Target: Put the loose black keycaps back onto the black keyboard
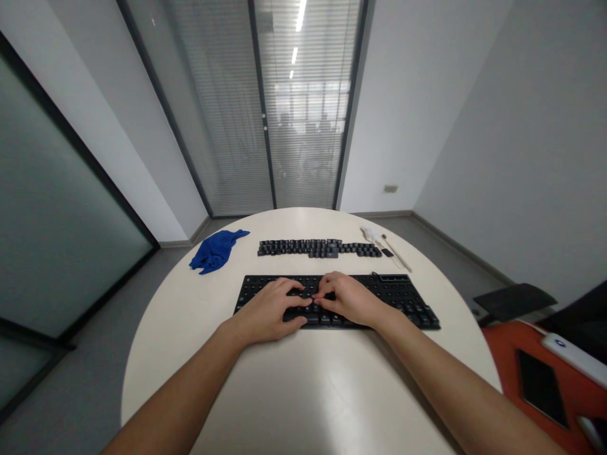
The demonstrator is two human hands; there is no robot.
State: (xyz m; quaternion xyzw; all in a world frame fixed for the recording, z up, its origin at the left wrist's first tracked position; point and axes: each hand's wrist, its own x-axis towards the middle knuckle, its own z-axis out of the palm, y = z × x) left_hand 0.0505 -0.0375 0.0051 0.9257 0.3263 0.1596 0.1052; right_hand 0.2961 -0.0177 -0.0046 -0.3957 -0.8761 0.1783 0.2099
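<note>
A black keyboard point(398, 292) lies flat across the round table, both hands over its middle. My left hand point(272, 309) rests on the left half, fingers apart and reaching right, with the thumb by the front edge. Just beside its fingertips, my right hand point(348, 297) has thumb and fingers pinched together low over the keys. Whatever is between those fingertips, if anything, is too small and covered to make out. Behind the keyboard, loose black keycaps point(298, 248) lie in rows. Keys under both hands are partly hidden.
A crumpled blue cloth point(215, 251) lies at the left on the white table point(294, 392). At the back right are a thin stick-like brush point(397, 253), a white tissue-like piece point(368, 234) and a small black object point(387, 253). An orange chair seat point(505, 354) holding a phone point(541, 387) stands right.
</note>
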